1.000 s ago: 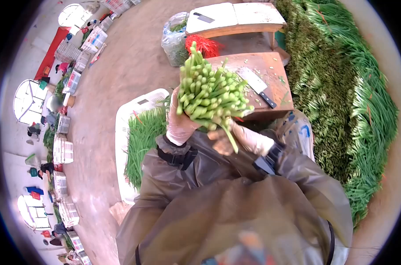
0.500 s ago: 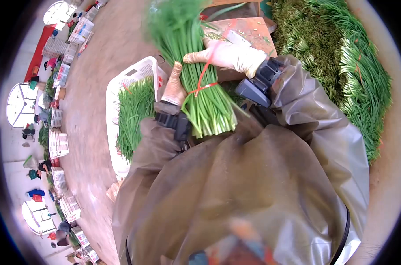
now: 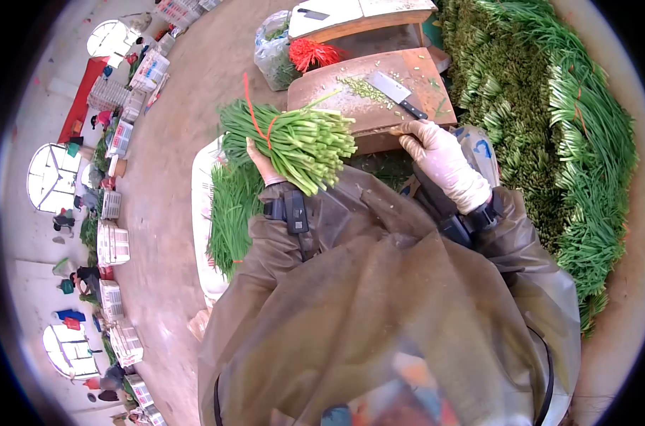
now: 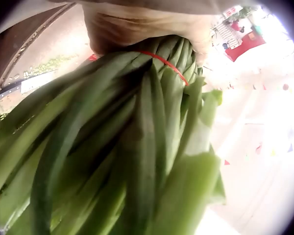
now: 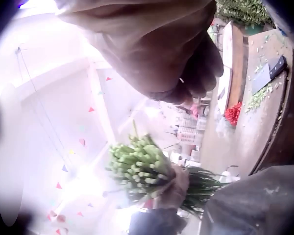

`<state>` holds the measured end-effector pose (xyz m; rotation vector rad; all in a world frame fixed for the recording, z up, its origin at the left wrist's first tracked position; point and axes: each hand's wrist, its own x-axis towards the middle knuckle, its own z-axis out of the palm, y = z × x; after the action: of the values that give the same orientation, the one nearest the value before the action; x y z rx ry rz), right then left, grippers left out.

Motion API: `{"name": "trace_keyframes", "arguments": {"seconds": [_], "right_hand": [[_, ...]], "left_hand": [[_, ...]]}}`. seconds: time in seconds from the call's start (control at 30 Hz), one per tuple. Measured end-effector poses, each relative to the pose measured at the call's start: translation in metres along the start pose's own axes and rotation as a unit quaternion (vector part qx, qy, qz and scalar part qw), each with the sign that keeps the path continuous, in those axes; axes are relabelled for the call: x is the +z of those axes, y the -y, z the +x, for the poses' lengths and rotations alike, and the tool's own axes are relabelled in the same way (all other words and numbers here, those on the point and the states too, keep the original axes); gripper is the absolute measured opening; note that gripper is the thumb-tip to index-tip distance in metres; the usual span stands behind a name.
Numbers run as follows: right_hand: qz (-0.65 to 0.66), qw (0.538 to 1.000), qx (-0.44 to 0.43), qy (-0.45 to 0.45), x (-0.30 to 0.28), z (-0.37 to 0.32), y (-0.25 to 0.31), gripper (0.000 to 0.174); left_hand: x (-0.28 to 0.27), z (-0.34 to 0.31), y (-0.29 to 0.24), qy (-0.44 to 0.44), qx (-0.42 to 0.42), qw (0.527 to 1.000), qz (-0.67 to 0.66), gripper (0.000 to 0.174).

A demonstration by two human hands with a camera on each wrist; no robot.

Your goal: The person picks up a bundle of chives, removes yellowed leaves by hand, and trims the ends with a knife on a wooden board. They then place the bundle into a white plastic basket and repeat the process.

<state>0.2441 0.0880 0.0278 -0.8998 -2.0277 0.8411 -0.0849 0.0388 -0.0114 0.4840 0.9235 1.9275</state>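
1. L hand (image 3: 264, 165), gloved: clamped round bundle, under its near side, next to tie. Nearer of the two; in contact.

2. R hand (image 3: 447, 162), gloved: apart from L, off to wearer's R. Fingers loosely bent, nothing seen in them; no contact w/ bundle. Hangs nr front edge of work table; cleaver handle just beyond fingertips in head view, w/ a gap between per R wrist view.

3. Bundle (image 3: 312, 145), long green stalks: in L hand, in front of body, L of centre. Long axis approx. crosswise: pale cut ends point to wearer's R and a little toward body; leaf end goes L, over crate side. From R hand, bundle lies to L; cut ends are the part facing it, clear gap between.

4. Red tie (image 3: 271, 131): round bundle, 1 loose end sticking up. Knot detail: can't tell.

5. Work table (image 3: 322, 92), wooden: ahead, beyond both hands. On it: cleaver (image 3: 390, 88), flat, handle toward R hand, blade angled away & L; chopped bits (image 3: 365, 91) beside blade.

6. White crate (image 3: 200, 213): L of body, w/ greens (image 3: 230, 213) inside.

7. Heap of greens (image 3: 507, 106): far R, past R hand.
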Motion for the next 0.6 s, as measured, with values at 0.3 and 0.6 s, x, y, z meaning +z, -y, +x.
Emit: {"name": "trace_keyframes", "arguments": {"seconds": [0.3, 0.6], "right_hand": [[-0.031, 0.98, -0.196, -0.009, 0.017, 0.016, 0.044, 0.017], [0.36, 0.932, 0.03, -0.014, 0.019, -0.005, 0.038, 0.016]], "left_hand": [[0.001, -0.008, 0.012, 0.101, 0.006, 0.995, -0.023, 0.086], [0.011, -0.012, 0.002, 0.231, -0.011, 0.946, -0.226, 0.078]]}}
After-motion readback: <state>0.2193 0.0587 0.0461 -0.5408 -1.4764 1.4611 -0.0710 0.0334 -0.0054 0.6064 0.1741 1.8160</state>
